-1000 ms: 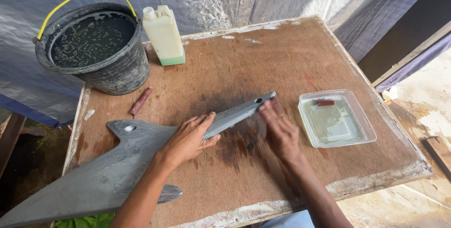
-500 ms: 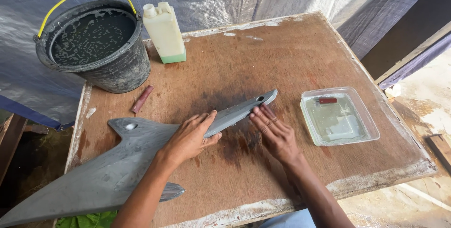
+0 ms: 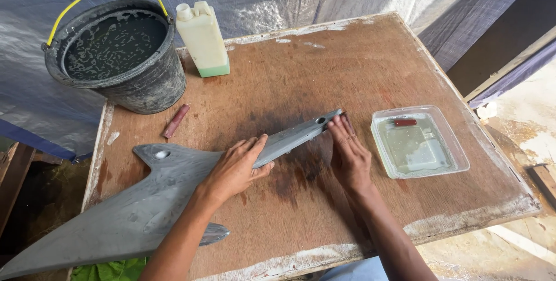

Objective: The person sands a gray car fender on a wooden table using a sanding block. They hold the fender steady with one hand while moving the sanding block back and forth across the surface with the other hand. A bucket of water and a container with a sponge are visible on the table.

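A long grey plastic panel (image 3: 145,200) with a pointed narrow tip lies across the wooden table (image 3: 324,66), its wide end hanging past the table's left front edge. My left hand (image 3: 234,168) presses down on the panel's middle, fingers spread over its narrow arm. My right hand (image 3: 347,153) lies flat beside the tip (image 3: 321,123). Its fingertips press a small dark sheet against the tip's edge, and most of the sheet is hidden under the fingers. The wood under the tip is dark and wet.
A black bucket (image 3: 153,84) of murky water with a yellow handle stands at the back left, a pale plastic jug (image 3: 202,40) beside it. A small reddish roll (image 3: 175,120) lies near the bucket. A clear tray (image 3: 457,153) of liquid sits to the right. Tarpaulin hangs behind.
My right hand, blurred a second ago, has slid up along the panel's narrow arm to its tip. My left hand and the panel have stayed put.
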